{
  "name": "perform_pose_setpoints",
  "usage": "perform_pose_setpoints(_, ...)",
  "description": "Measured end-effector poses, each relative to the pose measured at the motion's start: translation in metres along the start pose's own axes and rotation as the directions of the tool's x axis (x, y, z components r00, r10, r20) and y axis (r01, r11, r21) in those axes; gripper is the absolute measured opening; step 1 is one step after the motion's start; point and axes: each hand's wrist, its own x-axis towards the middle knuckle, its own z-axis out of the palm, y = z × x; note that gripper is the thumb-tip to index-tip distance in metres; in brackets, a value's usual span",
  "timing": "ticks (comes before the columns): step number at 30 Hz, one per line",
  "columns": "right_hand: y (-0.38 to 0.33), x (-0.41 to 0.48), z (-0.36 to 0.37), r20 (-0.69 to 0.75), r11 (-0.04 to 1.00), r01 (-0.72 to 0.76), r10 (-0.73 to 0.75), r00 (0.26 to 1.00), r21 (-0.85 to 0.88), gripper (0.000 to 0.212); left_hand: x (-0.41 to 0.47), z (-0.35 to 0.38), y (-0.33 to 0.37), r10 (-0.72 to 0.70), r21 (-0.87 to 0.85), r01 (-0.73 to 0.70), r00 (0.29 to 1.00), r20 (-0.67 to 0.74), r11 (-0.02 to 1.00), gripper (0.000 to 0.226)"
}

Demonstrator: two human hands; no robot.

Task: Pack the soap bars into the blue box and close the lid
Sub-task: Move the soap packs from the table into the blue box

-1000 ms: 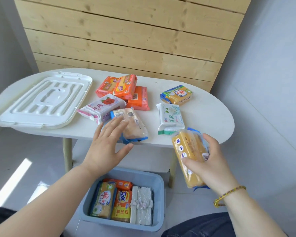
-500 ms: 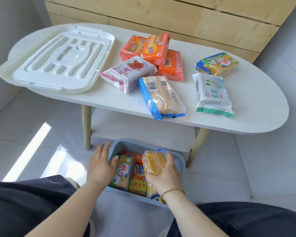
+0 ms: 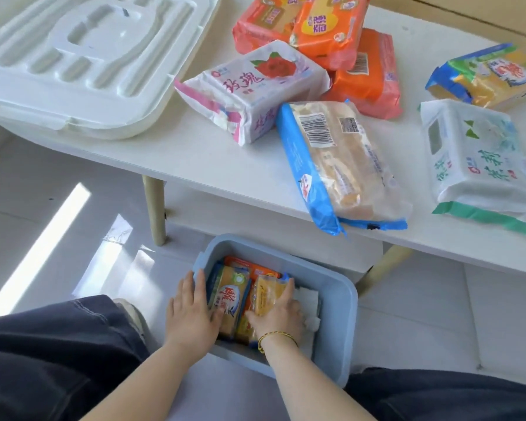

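While both hands (left (image 3: 192, 314), right (image 3: 278, 317)) cover them, box (image 3: 337, 302) soaps (image 3: 230, 296) are half-hidden.

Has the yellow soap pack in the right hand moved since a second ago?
Yes. The yellow soap pack went from table-edge height down into the blue box on the floor.

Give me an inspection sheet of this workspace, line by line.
Surface: white oval table, partly covered.
Job's things: open blue plastic box on the floor, several soap packs inside; seven wrapped soap packs on the table, including a long blue-edged pack; white ribbed plastic lid on the table.
Clutter: nothing seen.
Hands: left hand pressing the packs inside the box; right hand setting a yellow soap pack in.
Cables: nothing seen.
Surroundings: grey tiled floor, sunlit patches.
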Motion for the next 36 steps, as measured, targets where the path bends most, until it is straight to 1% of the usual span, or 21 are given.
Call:
perform_pose_setpoints(3,-0.005,0.005,0.009,0.063,1.0,0.016,-0.016,0.998,0.007,0.108,0.0,0.003,-0.001,-0.017,-0.022,0.017,1.0,0.0,1.0,0.075)
perform_pose_setpoints(6,-0.005,0.008,0.013,0.115,0.998,0.066,-0.062,0.991,-0.025,0.098,0.001,0.004,-0.003,-0.011,-0.021,0.011,1.0,-0.003,1.0,0.075)
perform_pose_setpoints(12,0.0,0.011,0.006,0.23,0.994,0.108,-0.109,0.967,0.018,0.076,0.0,0.003,-0.003,-0.014,-0.025,0.014,1.0,0.001,1.0,0.075)
perform_pose_setpoints(16,0.001,0.012,-0.004,0.286,0.989,0.149,-0.14,0.948,-0.011,0.069,0.0,0.002,-0.001,-0.019,-0.037,0.019,1.0,0.004,0.999,0.074)
perform_pose_setpoints(19,-0.001,0.011,-0.006,0.313,0.984,0.173,-0.153,0.937,-0.034,0.067,0.0,0.002,-0.001,-0.019,-0.028,0.019,1.0,0.0,0.999,0.073)
perform_pose_setpoints(24,0.0,0.015,-0.009,0.34,0.981,0.189,-0.165,0.926,-0.038,0.068,0.0,0.002,-0.002,-0.029,-0.008,0.029,1.0,0.003,1.0,0.073)
perform_pose_setpoints(27,0.001,0.013,-0.013,0.349,0.985,0.175,-0.161,0.923,-0.008,0.069,0.0,0.001,-0.001,-0.033,-0.011,0.033,0.999,0.013,0.999,0.074)
perform_pose_setpoints(30,0.003,0.006,-0.021,0.287,0.988,0.15,-0.156,0.945,0.045,0.071,-0.001,-0.002,0.0,-0.027,-0.021,0.028,0.999,0.03,0.999,0.074)
perform_pose_setpoints(31,0.002,0.002,-0.026,0.254,0.987,0.151,-0.159,0.954,0.051,0.07,-0.001,-0.004,0.0,-0.025,-0.028,0.026,0.999,0.037,0.999,0.073)
perform_pose_setpoints(33,-0.002,-0.011,-0.042,0.208,0.98,0.194,-0.198,0.958,0.039,0.059,-0.003,-0.01,0.002,-0.027,-0.036,0.029,0.998,0.053,0.999,0.071)
perform_pose_setpoints(35,-0.01,-0.027,-0.062,0.218,0.969,0.246,-0.237,0.947,-0.015,0.048,-0.007,-0.02,0.007,-0.037,-0.047,0.039,0.998,0.044,0.998,0.066)
perform_pose_setpoints(36,-0.013,-0.037,-0.073,0.226,0.962,0.272,-0.258,0.939,-0.032,0.046,-0.01,-0.026,0.01,-0.031,-0.06,0.032,0.999,0.019,0.998,0.063)
